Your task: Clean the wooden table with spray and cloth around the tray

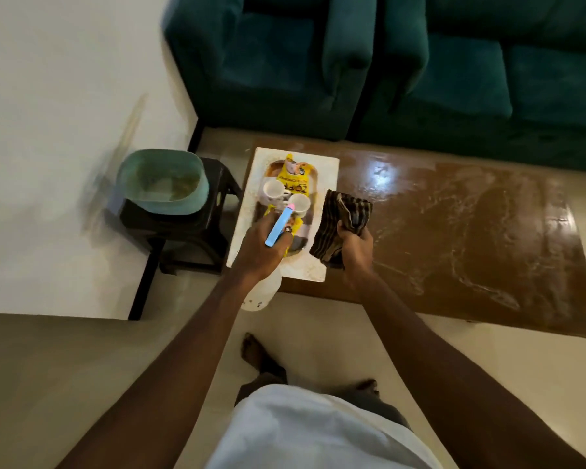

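Observation:
A brown wooden table (454,231) shows wet, streaky patches across its top. At its left end sits a white tray (329,170) holding two white cups (273,191) and yellow packets (293,170). My left hand (261,248) grips a white spray bottle (261,296) with a blue and pink nozzle (279,225), held over the tray's near left corner. My right hand (356,248) grips a dark striped cloth (342,225), bunched up and hanging just right of the tray, above the table's near edge.
A teal basin (163,181) stands on a dark stool (190,238) left of the table. A dark green sofa (386,62) runs along the table's far side. My bare feet (261,357) are on the pale floor at the table's near side.

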